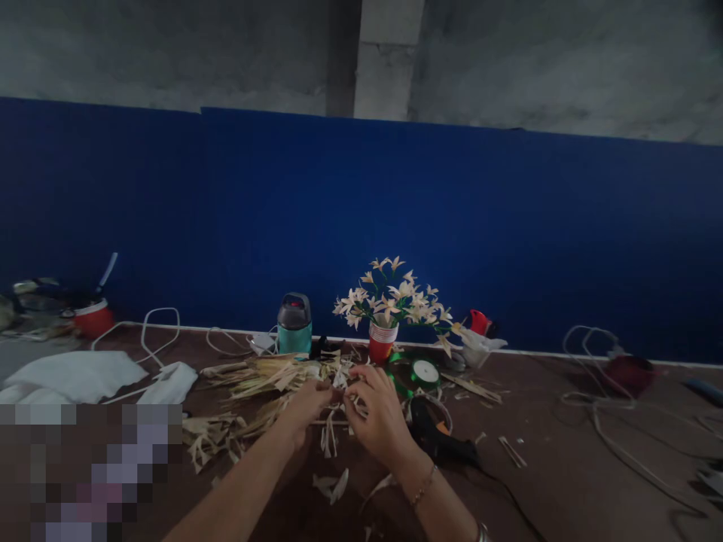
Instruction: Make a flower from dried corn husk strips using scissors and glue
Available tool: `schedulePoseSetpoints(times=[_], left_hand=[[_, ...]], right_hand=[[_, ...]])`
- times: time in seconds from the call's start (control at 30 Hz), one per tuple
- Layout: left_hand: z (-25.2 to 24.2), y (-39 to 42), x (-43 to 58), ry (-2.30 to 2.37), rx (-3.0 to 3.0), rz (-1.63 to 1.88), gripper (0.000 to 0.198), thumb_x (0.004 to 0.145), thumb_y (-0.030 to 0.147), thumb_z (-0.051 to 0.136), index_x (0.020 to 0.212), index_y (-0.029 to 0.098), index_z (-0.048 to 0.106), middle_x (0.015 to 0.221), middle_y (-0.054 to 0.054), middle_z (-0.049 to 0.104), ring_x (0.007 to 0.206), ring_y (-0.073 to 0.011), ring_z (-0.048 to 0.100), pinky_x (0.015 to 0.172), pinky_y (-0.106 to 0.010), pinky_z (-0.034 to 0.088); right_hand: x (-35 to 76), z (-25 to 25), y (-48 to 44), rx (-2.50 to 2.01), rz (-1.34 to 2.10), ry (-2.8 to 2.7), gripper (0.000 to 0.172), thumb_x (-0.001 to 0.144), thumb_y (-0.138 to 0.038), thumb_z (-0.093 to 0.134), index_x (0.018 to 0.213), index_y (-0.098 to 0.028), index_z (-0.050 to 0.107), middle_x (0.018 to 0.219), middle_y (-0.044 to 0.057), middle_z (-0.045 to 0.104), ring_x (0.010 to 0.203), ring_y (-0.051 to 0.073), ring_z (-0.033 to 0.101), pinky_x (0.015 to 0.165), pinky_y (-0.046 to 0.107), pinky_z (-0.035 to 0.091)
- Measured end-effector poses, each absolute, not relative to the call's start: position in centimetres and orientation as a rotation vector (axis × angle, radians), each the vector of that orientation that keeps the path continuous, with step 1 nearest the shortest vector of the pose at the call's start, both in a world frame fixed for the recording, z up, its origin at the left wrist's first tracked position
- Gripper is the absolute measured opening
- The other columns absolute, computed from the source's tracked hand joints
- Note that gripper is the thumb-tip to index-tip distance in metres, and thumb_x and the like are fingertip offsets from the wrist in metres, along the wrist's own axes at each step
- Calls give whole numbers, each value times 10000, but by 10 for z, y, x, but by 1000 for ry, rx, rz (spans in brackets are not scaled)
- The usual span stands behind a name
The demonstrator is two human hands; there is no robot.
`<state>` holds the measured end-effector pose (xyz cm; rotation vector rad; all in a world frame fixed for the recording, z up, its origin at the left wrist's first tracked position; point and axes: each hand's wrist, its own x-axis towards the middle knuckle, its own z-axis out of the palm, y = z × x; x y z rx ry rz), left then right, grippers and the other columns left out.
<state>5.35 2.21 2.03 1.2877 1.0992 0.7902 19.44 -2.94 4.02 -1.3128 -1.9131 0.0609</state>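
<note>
My left hand (pixel 308 406) and my right hand (pixel 379 418) meet over the brown table, fingers pinched together on a pale straw strip (pixel 343 391) between them. Loose strip ends (pixel 328 440) hang down below the hands. A heap of dried straw leaves (pixel 265 376) lies just left of and behind my left hand. Cut scraps (pixel 333 485) lie on the table under my wrists. A bracelet sits on my right wrist.
A red cup of pale handmade flowers (pixel 384 339) stands behind the hands, with a teal jar (pixel 294 324), green ribbon roll (pixel 421 373) and black glue gun (pixel 437 440) nearby. White cloths (pixel 79 374) lie left; cables (pixel 615 421) trail right. A blue wall backs the table.
</note>
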Motion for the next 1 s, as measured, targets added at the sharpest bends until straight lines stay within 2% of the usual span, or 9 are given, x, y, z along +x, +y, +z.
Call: schedulePoseSetpoints(times=[0.13,0.2,0.3,0.37,0.47,0.57,0.73,0.87,1.0], left_hand=[[26,25,40,1018,1388,625,57,488,159,640,469,153,586,448,46,513,491,-124,467,511,-232,341],[27,26,35,999,1442,573,66,466,134,655,448,152,594,422,56,503,456,-110,439,483,-223,316],[27,29,35,1001,1504,584,50,516,185,658,488,159,626,448,55,534,474,-114,452,487,-217,316],[27,30,38,1031,1574,647,56,567,209,635,535,165,647,488,46,564,512,-127,481,512,-222,334],[32,25,46,1155,1851,855,94,627,176,583,622,174,677,591,10,626,620,-166,545,605,-253,382],[37,14,54,1238,2150,1105,126,684,154,560,680,192,679,726,-29,660,787,-203,561,732,-301,391],[38,1,57,1219,2394,1375,139,784,199,537,791,218,675,842,-42,653,877,-205,527,812,-355,354],[36,0,56,1113,2395,1475,144,790,196,536,796,231,676,831,-35,647,865,-197,524,808,-358,363],[39,1,56,965,2251,1415,154,746,139,560,765,234,681,834,-22,645,865,-187,534,815,-343,382]], right_hand=[[195,46,-35,-1116,285,-2141,147,707,-82,502,745,-196,586,1225,86,538,1109,195,488,922,308,361],[195,44,-34,-1098,410,-2162,148,701,-71,495,723,-191,579,1138,90,592,1066,179,527,881,269,394],[194,37,-29,-1160,386,-2115,156,705,-63,479,712,-183,578,898,64,648,871,161,586,771,240,426],[194,32,-26,-1226,326,-2041,161,711,-66,471,704,-181,584,781,40,637,764,155,578,714,241,424],[196,29,-20,-1281,395,-1817,130,722,-112,500,693,-175,610,718,31,637,696,157,569,667,247,422],[198,29,-15,-1277,675,-1482,84,704,-214,585,657,-159,628,656,27,637,641,161,564,614,250,427],[200,33,-13,-1067,1189,-1010,236,629,-365,708,613,-142,632,574,-5,599,550,116,521,570,230,423],[206,41,-18,-940,1485,-901,258,562,-343,779,574,-135,627,584,-7,614,547,87,536,565,194,432],[214,47,-21,-937,1649,-927,225,521,-261,810,560,-123,636,561,-1,635,541,86,575,564,186,443]])
